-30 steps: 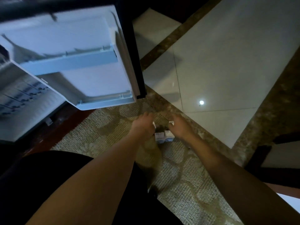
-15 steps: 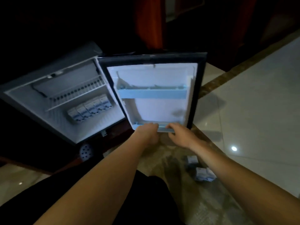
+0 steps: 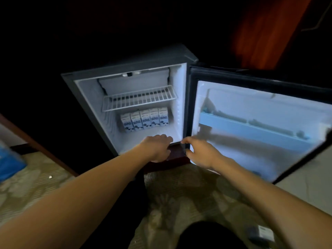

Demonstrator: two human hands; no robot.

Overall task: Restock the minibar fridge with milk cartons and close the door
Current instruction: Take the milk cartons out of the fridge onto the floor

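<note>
fridge (image 3: pixel 93 108) door (image 3: pixel 251 105) wide open | 5 milk cartons (image 3: pixel 145 121) rowed under wire shelf (image 3: pixel 138 100) | left hand (image 3: pixel 158 148) at sill, grip unclear | right hand (image 3: pixel 201 155) by hinge, loose, empty

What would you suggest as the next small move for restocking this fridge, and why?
Probably reach the right hand back for the carton lying on the carpet by that forearm. Neither it nor the left hand visibly holds a carton, only five cartons stand in a row on the fridge floor with bare floor in front, and the door stands wide open, so closing seems premature.
</note>
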